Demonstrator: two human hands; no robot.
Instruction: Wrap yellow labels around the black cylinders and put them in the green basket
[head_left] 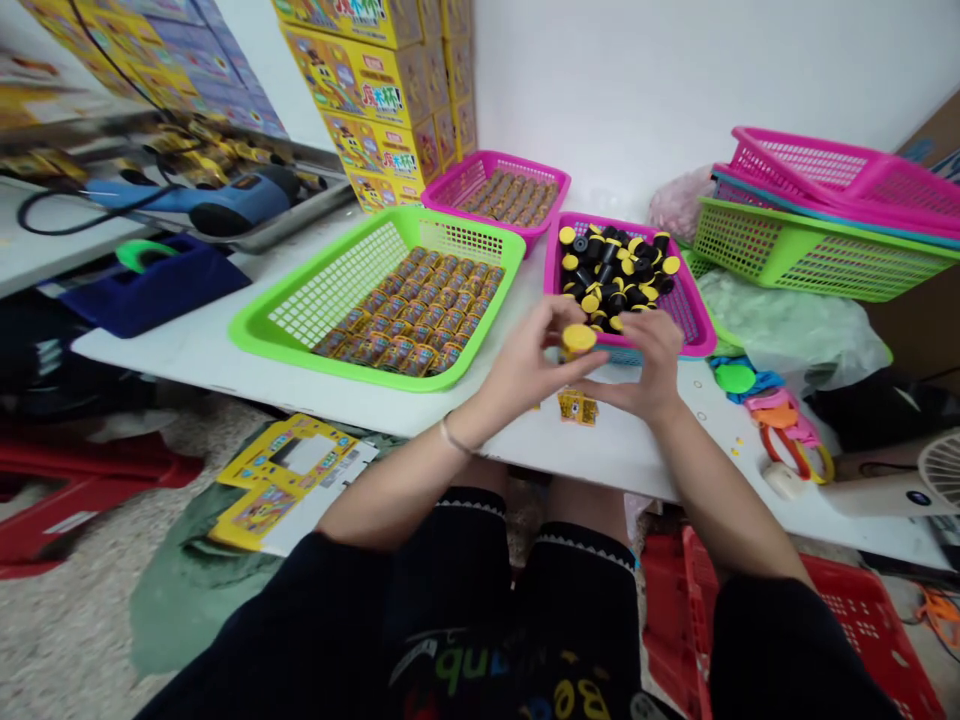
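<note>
My left hand [536,355] grips a small container with a yellow lid [579,340] between thumb and fingers, over the front of the white table. Close on its right is my right hand [649,360], fingers curved and apart from the thumb, with nothing visible between them. The two thumbs nearly meet or touch below the container. Under the hands, small yellow printed labels [577,407] lie on the table. Behind, a pink basket [701,320] holds many black containers with yellow lids [615,270]. A green basket [259,325] holds rows of label-wrapped containers [416,315].
Another pink basket [495,160] of wrapped containers stands behind, beside stacked yellow boxes [375,90]. Stacked baskets [817,240] are at right, near colourful bands [787,420] and a white fan [900,470]. A blue heat-gun-like tool [240,200] and a blue tape dispenser [157,285] are at left.
</note>
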